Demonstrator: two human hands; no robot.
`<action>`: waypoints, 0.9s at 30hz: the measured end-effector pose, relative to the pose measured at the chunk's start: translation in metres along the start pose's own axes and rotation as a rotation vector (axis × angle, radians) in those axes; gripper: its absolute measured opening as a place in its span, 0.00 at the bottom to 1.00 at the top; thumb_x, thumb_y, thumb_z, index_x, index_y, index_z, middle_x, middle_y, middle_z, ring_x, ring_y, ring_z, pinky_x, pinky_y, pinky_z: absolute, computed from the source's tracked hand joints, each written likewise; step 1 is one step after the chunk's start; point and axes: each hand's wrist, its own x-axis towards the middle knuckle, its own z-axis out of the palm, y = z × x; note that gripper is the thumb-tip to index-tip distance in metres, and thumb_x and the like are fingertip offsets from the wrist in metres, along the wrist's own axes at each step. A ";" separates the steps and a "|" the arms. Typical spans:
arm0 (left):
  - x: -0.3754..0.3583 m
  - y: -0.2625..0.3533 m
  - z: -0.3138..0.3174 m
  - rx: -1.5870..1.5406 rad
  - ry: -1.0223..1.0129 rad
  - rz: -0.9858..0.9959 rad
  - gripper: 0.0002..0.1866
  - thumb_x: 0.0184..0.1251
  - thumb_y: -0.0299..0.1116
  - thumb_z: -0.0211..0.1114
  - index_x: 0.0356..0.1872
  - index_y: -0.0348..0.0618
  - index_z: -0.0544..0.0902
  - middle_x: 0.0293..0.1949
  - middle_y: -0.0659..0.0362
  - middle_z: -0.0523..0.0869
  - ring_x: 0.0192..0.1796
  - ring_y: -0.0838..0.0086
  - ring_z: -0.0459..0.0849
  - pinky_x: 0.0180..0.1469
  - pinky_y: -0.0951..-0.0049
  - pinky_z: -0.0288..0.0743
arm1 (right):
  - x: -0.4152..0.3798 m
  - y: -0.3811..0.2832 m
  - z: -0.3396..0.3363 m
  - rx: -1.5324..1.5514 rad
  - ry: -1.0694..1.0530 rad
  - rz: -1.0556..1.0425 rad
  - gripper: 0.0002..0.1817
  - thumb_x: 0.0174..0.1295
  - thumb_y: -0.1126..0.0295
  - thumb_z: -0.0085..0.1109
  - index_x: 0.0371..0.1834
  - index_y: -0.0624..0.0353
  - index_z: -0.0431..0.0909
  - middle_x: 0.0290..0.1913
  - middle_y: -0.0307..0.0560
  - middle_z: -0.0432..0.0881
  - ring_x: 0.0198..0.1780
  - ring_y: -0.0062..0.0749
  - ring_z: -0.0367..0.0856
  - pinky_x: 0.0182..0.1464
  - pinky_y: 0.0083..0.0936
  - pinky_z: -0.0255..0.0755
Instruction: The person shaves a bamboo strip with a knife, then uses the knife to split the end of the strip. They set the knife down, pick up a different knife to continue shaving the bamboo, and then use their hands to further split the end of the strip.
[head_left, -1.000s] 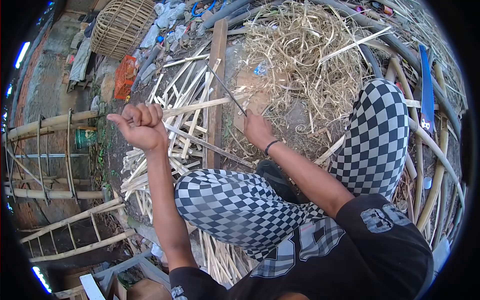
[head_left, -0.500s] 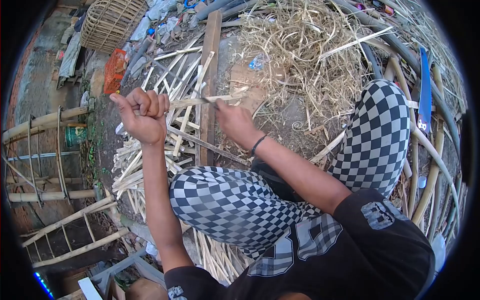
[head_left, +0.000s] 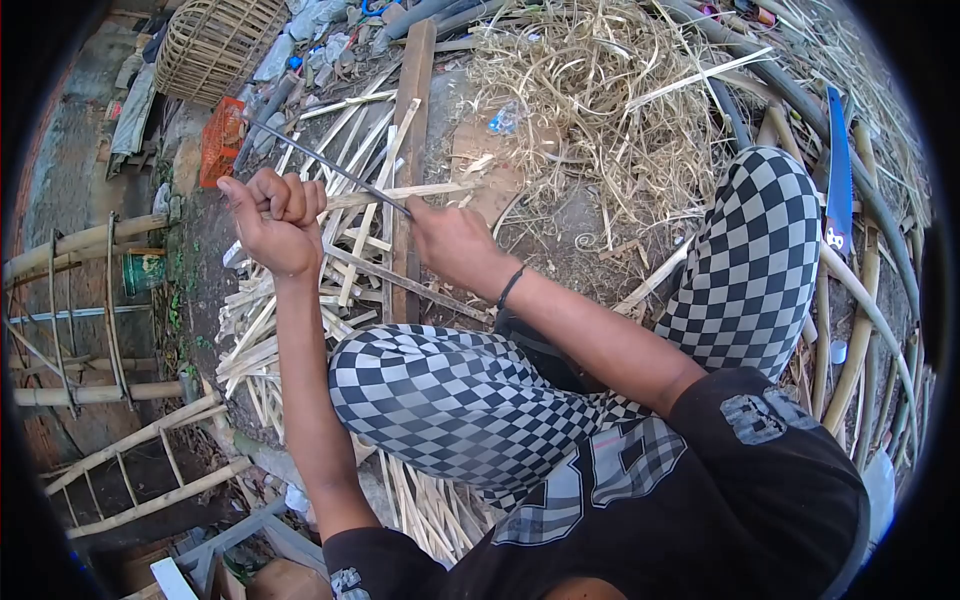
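Note:
My left hand (head_left: 278,222) is closed round one end of a pale bamboo strip (head_left: 430,190), which points right across a brown wooden plank (head_left: 412,90). In my right hand (head_left: 455,240) is the near end of a long, thin dark blade (head_left: 325,160), its fingers wrapped round a handle that is mostly hidden. The blade slants up and left, over the strip and above my left hand. Under both hands lies a heap of split bamboo sticks (head_left: 260,330).
Curly shavings (head_left: 600,100) are piled at the top. A blue saw (head_left: 838,180) lies at the right among bamboo poles (head_left: 858,370). At the upper left are a woven basket (head_left: 215,50) and an orange crate (head_left: 220,142). Ladder-like bamboo frames (head_left: 150,440) stand at the left.
The blade and my right hand have shifted slightly left, and more of the blade shows clearly. My left hand still grips the strip. The whole view has shifted a little.

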 end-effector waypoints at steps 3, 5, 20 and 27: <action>-0.003 0.000 0.003 0.001 -0.072 -0.007 0.32 0.80 0.61 0.37 0.16 0.52 0.56 0.12 0.68 0.50 0.16 0.79 0.42 0.25 0.72 0.44 | -0.007 0.069 0.027 -0.121 0.023 0.107 0.14 0.63 0.71 0.54 0.51 0.60 0.73 0.31 0.60 0.84 0.34 0.61 0.85 0.36 0.51 0.78; -0.003 0.000 0.004 0.013 0.000 -0.010 0.34 0.79 0.63 0.35 0.15 0.50 0.56 0.11 0.68 0.50 0.16 0.79 0.42 0.23 0.74 0.43 | -0.024 0.145 0.040 -0.267 -0.084 0.384 0.15 0.62 0.71 0.55 0.52 0.61 0.76 0.33 0.61 0.85 0.39 0.60 0.86 0.40 0.48 0.80; 0.001 0.003 -0.001 0.021 -0.075 -0.009 0.33 0.81 0.59 0.34 0.14 0.50 0.56 0.11 0.69 0.51 0.15 0.80 0.43 0.22 0.73 0.44 | -0.009 0.012 0.009 0.075 0.051 0.045 0.11 0.68 0.68 0.49 0.46 0.65 0.72 0.24 0.67 0.81 0.30 0.67 0.81 0.37 0.57 0.76; -0.005 0.004 -0.014 0.002 -0.350 -0.047 0.33 0.77 0.64 0.40 0.16 0.52 0.59 0.10 0.72 0.53 0.15 0.83 0.45 0.24 0.74 0.44 | -0.025 0.101 0.043 -0.124 0.023 0.310 0.13 0.68 0.68 0.49 0.46 0.69 0.73 0.25 0.67 0.81 0.32 0.68 0.82 0.39 0.56 0.77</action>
